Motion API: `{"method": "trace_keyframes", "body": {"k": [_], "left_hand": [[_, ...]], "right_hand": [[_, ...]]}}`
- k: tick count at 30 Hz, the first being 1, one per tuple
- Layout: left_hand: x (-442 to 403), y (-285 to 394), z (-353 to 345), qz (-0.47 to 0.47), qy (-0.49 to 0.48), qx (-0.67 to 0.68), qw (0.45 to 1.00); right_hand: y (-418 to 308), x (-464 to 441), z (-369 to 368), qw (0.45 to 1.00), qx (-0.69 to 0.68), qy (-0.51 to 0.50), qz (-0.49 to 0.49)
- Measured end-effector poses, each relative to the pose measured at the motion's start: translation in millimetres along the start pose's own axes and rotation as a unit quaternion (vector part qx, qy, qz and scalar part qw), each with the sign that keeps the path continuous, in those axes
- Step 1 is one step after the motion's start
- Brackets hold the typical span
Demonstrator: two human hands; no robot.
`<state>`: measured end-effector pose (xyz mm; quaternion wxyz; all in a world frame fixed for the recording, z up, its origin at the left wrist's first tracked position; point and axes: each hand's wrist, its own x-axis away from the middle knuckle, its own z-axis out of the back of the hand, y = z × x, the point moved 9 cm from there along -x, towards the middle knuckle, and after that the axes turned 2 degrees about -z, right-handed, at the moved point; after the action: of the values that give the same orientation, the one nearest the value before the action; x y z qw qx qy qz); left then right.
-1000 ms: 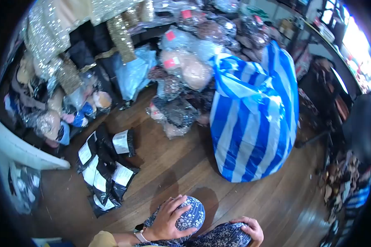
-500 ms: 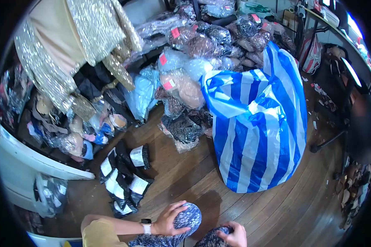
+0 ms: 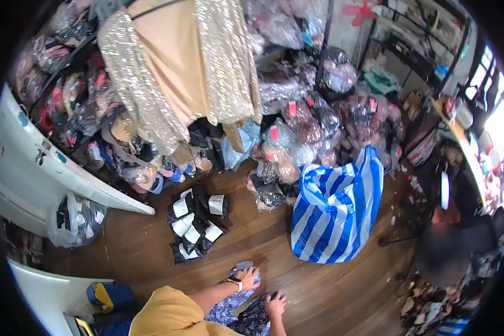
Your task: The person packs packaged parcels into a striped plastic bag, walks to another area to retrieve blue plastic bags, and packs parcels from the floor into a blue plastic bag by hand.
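My left hand (image 3: 246, 279), with a watch on its wrist, rests on one knee of the blue floral trousers (image 3: 256, 317). On the other knee lies my right hand (image 3: 275, 304), its fingers spread a little. Neither hand holds anything. Several black parcels with white labels (image 3: 191, 231) lie in a pile on the wooden floor, ahead and to the left of my hands. A large blue-and-white striped bag (image 3: 335, 215) stands upright to the right of them, its top partly open.
Plastic-wrapped bundles (image 3: 297, 131) are heaped behind the striped bag. A sequined jacket (image 3: 173, 67) hangs at the upper left. A white door (image 3: 67, 173) stands at the left, near a clear plastic bag (image 3: 77, 221). A dark chair (image 3: 465, 238) is at the right.
The view has risen and pulled back, so the bag and parcels look smaller and more of the shelves and jacket shows. Both hands still rest on the knees.
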<state>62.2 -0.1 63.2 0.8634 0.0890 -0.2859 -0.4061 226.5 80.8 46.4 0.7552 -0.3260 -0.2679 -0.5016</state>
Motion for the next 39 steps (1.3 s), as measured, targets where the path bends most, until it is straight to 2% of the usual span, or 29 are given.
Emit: {"method": "trace_keyframes", "body": {"k": [1,2,3,5,7,8,9,11,13,14,16,18,19,21,22,23,24,25,26,27,29,30,32,33,35,36,37,38,39], "left_hand": [[20,-4,4,0.017,-0.005,0.000,1.000],[47,-4,10,0.050,-0.062,-0.039,0.996],[74,-6,17,0.057,-0.061,-0.027,0.996],[126,-18,15,0.036,-0.115,-0.025,0.992],[173,-47,-11,0.059,-0.145,0.102,0.982],[200,-57,-4,0.099,-0.130,0.173,0.971],[226,-65,2,0.137,-0.113,0.243,0.954],[277,-73,11,0.185,-0.159,0.320,0.916],[329,-79,20,0.256,-0.191,0.297,0.900],[351,-86,7,0.272,-0.173,0.316,0.892],[388,-101,-30,0.273,-0.054,0.262,0.924],[428,-98,-75,0.327,-0.027,0.318,0.890],[449,-89,-78,0.362,0.001,0.358,0.861],[476,-71,-87,0.405,0.066,0.402,0.819],[484,-59,-93,0.416,0.097,0.413,0.804],[491,-47,-95,0.433,0.127,0.440,0.776],[496,-36,-101,0.453,0.156,0.475,0.738],[508,-23,-103,0.503,0.160,0.619,0.581],[525,-4,-83,0.558,0.183,0.709,0.390],[523,-3,-82,0.517,0.242,0.702,0.425],[519,10,-124,0.535,0.196,0.788,0.232],[522,-10,-130,0.534,0.205,0.790,0.220],[549,-53,-123,0.541,0.300,0.767,0.171],[561,-56,-120,0.545,0.338,0.754,0.142],[615,-90,-75,0.595,0.304,0.728,0.152],[628,-123,-112,0.622,0.326,0.688,0.181],[651,-172,-99,0.648,0.292,0.523,0.471],[656,-209,-70,0.598,0.225,0.299,0.709],[680,-235,-46,0.605,0.235,0.213,0.730]], "right_hand": [[0,26,1,1.000,0.006,-0.016,0.000],[4,48,-6,0.997,0.025,-0.068,-0.008],[10,71,-14,0.991,0.045,-0.123,-0.017],[13,108,-13,0.986,0.073,-0.147,-0.006],[31,111,-53,0.962,0.107,-0.243,0.061],[27,114,-55,0.946,0.137,-0.262,0.132],[25,117,-50,0.932,0.165,-0.277,0.165],[10,108,-30,0.913,0.230,-0.275,0.196],[-16,89,-10,0.895,0.300,-0.238,0.229],[-34,79,-6,0.883,0.332,-0.215,0.253],[-75,69,-14,0.833,0.404,-0.194,0.326],[-128,92,-31,0.706,0.495,-0.248,0.441],[-147,78,-39,0.754,0.474,-0.196,0.410],[-244,177,-21,0.748,0.384,-0.219,0.494],[-276,211,-26,0.752,0.405,-0.243,0.459],[-299,234,-40,0.756,0.425,-0.263,0.423],[-326,255,-55,0.751,0.388,-0.248,0.473],[-351,276,-70,0.744,0.347,-0.233,0.521],[-369,297,-89,0.731,0.362,-0.237,0.527],[-391,324,-106,0.720,0.337,-0.253,0.551],[-419,360,-143,0.698,0.319,-0.274,0.580],[-431,376,-164,0.693,0.300,-0.303,0.581],[-442,390,-214,0.693,0.309,-0.347,0.552],[-451,408,-232,0.637,0.295,-0.331,0.631],[-454,413,-273,0.647,0.401,-0.390,0.518],[-466,452,-269,0.663,0.418,-0.429,0.448],[-477,452,-284,0.692,0.383,-0.471,0.391],[-500,465,-290,0.707,0.341,-0.482,0.390],[-527,483,-292,0.721,0.296,-0.491,0.389]]}}
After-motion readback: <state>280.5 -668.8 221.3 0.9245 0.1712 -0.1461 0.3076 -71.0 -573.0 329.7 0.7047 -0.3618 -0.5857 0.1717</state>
